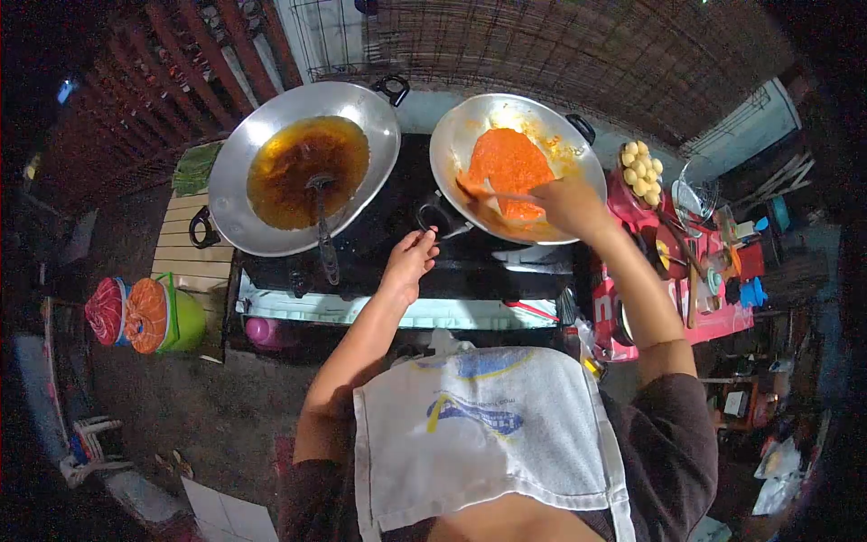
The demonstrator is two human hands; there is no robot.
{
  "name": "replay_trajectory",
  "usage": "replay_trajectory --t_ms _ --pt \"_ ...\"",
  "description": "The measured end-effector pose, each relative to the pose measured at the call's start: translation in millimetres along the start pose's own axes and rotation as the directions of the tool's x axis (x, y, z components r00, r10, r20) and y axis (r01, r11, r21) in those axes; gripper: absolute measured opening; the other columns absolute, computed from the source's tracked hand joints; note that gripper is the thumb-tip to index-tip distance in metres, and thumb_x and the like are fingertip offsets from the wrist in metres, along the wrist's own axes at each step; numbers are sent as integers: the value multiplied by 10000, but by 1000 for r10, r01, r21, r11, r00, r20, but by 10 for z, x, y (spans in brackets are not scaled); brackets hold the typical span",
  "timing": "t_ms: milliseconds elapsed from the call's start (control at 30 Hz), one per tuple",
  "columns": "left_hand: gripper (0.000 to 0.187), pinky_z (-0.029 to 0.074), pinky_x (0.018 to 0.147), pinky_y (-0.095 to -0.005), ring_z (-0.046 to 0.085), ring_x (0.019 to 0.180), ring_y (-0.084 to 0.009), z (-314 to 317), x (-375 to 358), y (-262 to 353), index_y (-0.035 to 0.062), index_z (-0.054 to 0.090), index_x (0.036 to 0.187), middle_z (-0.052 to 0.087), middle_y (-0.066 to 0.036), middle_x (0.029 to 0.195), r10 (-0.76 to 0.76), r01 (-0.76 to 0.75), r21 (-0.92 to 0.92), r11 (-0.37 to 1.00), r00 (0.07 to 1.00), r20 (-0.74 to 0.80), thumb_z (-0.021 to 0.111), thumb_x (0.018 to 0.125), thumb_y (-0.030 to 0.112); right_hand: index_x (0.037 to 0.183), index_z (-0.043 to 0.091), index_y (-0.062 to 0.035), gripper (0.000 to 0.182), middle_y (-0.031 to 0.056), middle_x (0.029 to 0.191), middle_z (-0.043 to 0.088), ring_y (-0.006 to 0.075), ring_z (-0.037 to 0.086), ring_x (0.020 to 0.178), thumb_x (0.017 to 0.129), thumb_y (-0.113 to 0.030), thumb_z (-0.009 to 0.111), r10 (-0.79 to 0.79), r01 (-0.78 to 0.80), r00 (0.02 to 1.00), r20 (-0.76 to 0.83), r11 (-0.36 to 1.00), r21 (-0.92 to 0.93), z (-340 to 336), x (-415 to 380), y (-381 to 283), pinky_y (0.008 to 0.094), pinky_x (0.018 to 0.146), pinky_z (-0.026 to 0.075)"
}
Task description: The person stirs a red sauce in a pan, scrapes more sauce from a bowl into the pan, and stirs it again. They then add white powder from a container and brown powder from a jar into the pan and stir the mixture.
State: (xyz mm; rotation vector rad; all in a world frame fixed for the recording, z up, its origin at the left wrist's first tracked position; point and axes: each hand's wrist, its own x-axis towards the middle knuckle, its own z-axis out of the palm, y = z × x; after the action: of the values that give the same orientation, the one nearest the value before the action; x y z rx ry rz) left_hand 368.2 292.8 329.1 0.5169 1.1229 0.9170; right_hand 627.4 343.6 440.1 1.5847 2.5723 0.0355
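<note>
My right hand [571, 210] is closed around the handle of a wooden spatula [512, 195]. Its blade dips into thick orange-red sauce [508, 161] in the right-hand wok [449, 144]. At the near left side of this wok, my left hand [411, 265] has its fingers curled at the black wok handle [433, 214]. To the left, a larger wok [237, 172] holds brown oil [289, 167], with a metal slotted turner [322, 226] leaning in it, its handle over the near rim.
Both woks sit on a black stove [388, 271]. At right, a pink-covered table [722, 325] carries a bowl of peeled eggs or similar round pale food [641, 172], a wire basket [697, 194] and jars. A green bucket [187, 321] stands at left beside a slatted surface [181, 239].
</note>
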Motion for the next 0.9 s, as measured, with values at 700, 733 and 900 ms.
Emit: replay_trajectory --t_ms 700,733,900 --pt "205 385 643 -206 497 736 -62 5 -29 -19 147 571 950 518 58 777 20 -20 -34 999 1000 0 600 793 274 746 650 -143 171 109 744 622 273 617 701 724 -250 518 180 -133 975 128 941 -312 -695 -134 625 382 603 487" --pt "211 385 645 -205 496 738 -62 14 -42 -10 144 568 959 517 57 780 21 -21 -36 999 1000 -2 595 796 275 734 657 -185 162 91 723 618 267 614 679 714 -287 533 115 -12 967 225 910 -414 -699 -152 643 372 578 483" --pt "223 385 651 -204 492 744 -62 6 -38 -33 137 561 981 515 54 790 42 -42 -28 999 999 12 577 809 277 724 653 -68 177 122 772 635 250 629 725 725 -153 498 262 -224 965 21 861 -456 -392 113 542 352 606 496"
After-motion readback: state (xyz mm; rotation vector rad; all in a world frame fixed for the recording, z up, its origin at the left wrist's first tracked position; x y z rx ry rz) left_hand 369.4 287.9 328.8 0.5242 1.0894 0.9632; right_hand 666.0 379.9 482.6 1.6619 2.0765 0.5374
